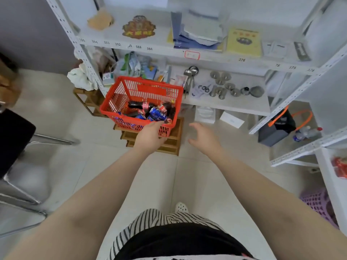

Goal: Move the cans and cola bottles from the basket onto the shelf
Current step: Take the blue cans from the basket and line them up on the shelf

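Observation:
A red plastic basket sits on a wooden stool in front of the white shelf. Inside it lie dark cola bottles with red labels and blue cans, piled toward the near right corner. My left hand reaches over the basket's near rim, its fingertips at the blue can; the fingers are hidden behind the back of the hand. My right hand hovers just right of the basket, apart from it, fingers spread and holding nothing.
The middle shelf board holds steel cups, spoons and scissors. Papers and booklets fill the board above. A dark bin with orange handles stands under the shelf, a chair at left, a purple basket at lower right.

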Tool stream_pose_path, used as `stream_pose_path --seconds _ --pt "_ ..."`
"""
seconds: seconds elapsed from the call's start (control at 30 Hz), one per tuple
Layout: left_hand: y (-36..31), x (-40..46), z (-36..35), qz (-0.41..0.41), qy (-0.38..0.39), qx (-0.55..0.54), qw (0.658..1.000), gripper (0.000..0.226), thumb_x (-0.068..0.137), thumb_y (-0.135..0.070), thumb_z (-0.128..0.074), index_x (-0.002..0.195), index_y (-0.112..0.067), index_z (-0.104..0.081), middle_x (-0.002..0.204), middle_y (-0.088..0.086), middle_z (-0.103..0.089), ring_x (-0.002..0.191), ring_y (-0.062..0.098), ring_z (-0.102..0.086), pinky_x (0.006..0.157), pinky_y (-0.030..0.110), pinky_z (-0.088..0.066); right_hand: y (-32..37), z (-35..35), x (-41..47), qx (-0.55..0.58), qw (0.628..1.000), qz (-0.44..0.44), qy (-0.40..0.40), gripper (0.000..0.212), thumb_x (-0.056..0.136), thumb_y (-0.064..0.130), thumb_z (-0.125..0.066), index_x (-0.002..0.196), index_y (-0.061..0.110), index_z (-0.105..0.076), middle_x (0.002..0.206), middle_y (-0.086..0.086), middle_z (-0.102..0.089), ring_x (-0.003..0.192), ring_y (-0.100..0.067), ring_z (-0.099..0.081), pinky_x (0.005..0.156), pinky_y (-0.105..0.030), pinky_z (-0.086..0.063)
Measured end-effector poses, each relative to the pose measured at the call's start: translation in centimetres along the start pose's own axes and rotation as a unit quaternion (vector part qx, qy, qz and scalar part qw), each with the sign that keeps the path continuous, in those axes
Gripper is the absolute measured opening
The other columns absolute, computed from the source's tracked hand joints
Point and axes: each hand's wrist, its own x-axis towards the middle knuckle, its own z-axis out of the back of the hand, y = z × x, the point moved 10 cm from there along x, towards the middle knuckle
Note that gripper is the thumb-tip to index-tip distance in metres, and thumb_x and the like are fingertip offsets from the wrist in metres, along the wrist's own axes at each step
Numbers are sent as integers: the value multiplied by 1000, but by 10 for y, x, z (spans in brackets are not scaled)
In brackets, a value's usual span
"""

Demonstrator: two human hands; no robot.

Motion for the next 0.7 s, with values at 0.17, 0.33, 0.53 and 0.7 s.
stream_pose_path --seconds 0.17,0.33,0.53,0.7 --pt "48 47 17 55 -4 -14 998 67 81 -28 -70 141 -15 -43 139 9 -53 127 27 -49 101 42 -45 28 -4 68 0 1000 26 8 60 79 30 -72 134 18 -50 132 -6 -55 122 -24 -52 99 -40 -46" --pt "87 105 33 64 3 -25 998 64 82 -28 -69 140 -17 -44 139 7 -53 126 26 -50 99 39 -44 43 -22 136 -5 1000 19 17 63 78 35 -72 135 21 -48 134 -4 -54 122 -23 -52 98 -43 -47" --pt "146 187 48 36 55 -17 998 63 81 -27 -70 138 -17 -46 133 8 -56 118 27 -56 96 44 -49 56 -47 212 5 999 -44 7 64 77 37 -73 134 22 -47 132 -2 -54 121 -22 -52 96 -41 -48" --pt "191 243 51 14 119 8 993 60 79 -34 -69 135 -24 -48 129 4 -60 112 27 -59 92 42 -52 64 -74 258 26 994 -104 14 63 76 35 -74 133 19 -50 131 -5 -56 121 -25 -53 99 -39 -45"
